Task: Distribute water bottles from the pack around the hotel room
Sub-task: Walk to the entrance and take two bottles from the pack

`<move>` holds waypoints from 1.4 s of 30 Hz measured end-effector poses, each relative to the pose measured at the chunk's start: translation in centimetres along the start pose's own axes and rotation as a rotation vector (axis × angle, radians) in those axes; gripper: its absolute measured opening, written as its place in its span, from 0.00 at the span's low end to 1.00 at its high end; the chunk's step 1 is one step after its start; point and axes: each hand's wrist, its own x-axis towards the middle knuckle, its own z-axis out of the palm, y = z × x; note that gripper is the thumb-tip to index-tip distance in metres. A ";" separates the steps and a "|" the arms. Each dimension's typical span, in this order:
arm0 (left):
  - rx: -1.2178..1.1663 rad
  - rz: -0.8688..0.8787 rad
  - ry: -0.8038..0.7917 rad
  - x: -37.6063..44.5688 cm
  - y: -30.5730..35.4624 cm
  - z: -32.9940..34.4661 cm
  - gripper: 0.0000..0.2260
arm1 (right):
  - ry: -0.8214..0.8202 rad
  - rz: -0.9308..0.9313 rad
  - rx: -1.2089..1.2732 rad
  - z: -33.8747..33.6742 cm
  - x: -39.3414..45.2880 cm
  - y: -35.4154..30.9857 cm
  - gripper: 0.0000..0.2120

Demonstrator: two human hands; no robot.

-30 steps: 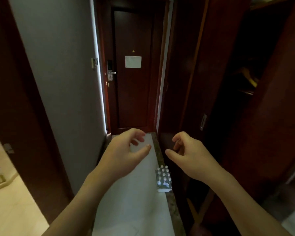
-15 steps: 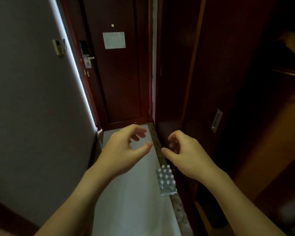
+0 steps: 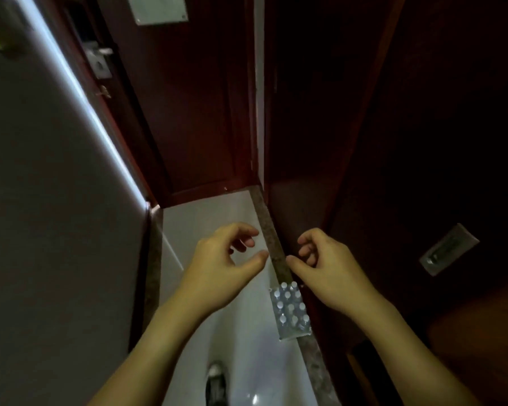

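Down on the pale floor, the shrink-wrapped pack looked heavy and slippery; left hand and right hand hovered loosely curled, each grip empty, best taken from underneath.

Hotel room entry: door with keycard lock, notice.

Door notice cropped; shoe half-seen

Bare forearms, no sleeves; hands ungloved; dark shoe, white toe.
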 end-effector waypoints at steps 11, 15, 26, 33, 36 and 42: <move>-0.090 0.028 -0.433 19.0 -15.1 11.7 0.09 | 0.136 0.434 0.085 9.9 15.3 10.2 0.14; -0.055 -0.028 -0.597 21.3 -20.4 18.9 0.10 | 0.202 0.589 0.153 13.7 17.0 16.7 0.09; 0.098 -0.262 -0.742 15.3 -44.5 46.6 0.18 | 0.245 0.921 0.263 35.6 17.6 43.8 0.16; 0.160 -0.251 -0.783 9.1 -60.7 64.1 0.25 | 0.149 0.847 0.227 52.9 20.0 63.0 0.26; 0.160 -0.207 -0.761 7.4 -66.2 69.5 0.30 | 0.177 0.792 0.227 57.8 20.8 68.2 0.30; 0.181 -0.164 -0.692 4.5 -72.5 75.5 0.36 | 0.375 0.781 0.192 63.0 20.9 72.8 0.32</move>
